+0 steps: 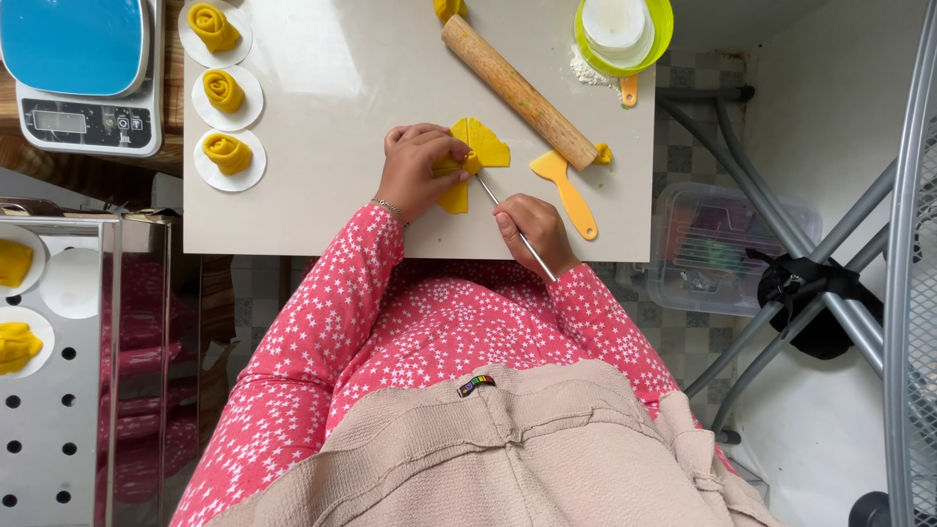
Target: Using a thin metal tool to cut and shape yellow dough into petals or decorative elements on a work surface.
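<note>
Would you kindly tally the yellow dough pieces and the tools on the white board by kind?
Rolled dough on paper rounds: 3
Flat dough under the left hand: 1
Dough bits: 2
Rolling pin: 1
Orange scraper: 1
Metal rod in the right hand: 1
Total: 9

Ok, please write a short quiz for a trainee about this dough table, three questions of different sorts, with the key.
1. True or false: the rolling pin lies at the far right of the white board.
2. How many rolled yellow dough pieces sit on round papers at the board's left edge?
3. The right hand holds: A) the yellow scraper; B) a thin metal rod; C) the scale.

Key: 1 true. 2 three. 3 B; its tip meets the flat yellow dough that the left hand presses.
</note>
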